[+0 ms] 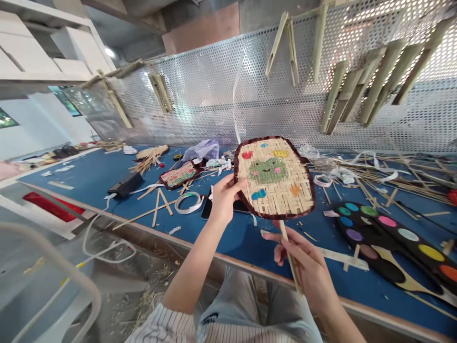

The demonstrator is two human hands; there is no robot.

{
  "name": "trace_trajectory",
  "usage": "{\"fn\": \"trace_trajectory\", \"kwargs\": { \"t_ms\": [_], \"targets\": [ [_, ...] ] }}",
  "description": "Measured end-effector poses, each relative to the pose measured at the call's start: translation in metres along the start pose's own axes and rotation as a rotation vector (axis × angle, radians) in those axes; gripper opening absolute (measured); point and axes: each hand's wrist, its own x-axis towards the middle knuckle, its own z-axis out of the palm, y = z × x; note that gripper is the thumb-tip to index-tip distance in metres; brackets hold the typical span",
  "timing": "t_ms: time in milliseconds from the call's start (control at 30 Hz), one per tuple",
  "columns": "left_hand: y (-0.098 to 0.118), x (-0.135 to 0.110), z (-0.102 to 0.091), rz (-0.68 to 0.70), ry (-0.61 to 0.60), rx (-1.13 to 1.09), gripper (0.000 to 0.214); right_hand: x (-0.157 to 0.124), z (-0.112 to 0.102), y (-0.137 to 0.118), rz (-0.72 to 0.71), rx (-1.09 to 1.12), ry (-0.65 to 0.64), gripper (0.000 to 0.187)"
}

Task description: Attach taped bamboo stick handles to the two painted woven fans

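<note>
I see a perforated metal panel (214, 105) walling the back of the long blue desk (89, 176), with split bamboo strips (374, 90) hung on it. White cabinets (53, 43) sit upper left, above a window (66, 100). Straw litters the grey floor (143, 286).

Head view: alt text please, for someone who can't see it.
Two bare hands hold up a woven bamboo hand fan with a dark red rim and a painted green frog: the left hand grips its left edge, the right hand its thin stick handle. Below, a blue table strewn with bamboo strips carries a black paint palette at right.
</note>
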Motion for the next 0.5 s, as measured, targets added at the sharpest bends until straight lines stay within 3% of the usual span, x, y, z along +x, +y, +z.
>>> {"fn": "trace_trajectory", "kwargs": {
  "t_ms": [167, 333, 500],
  "targets": [
    [0.004, 0.014, 0.001, 0.036, -0.017, 0.006, 0.028, 0.002, -0.007, 0.005, -0.003, 0.042, 0.008, 0.027],
    [0.001, 0.028, 0.002, 0.061, -0.025, -0.006, 0.027, 0.005, -0.007, 0.007, 0.017, -0.015, -0.036, 0.035],
    [-0.009, 0.027, 0.001, 0.043, -0.022, -0.068, 0.032, 0.004, -0.007, 0.01, 0.002, -0.053, -0.029, 0.035]
  ]
}}
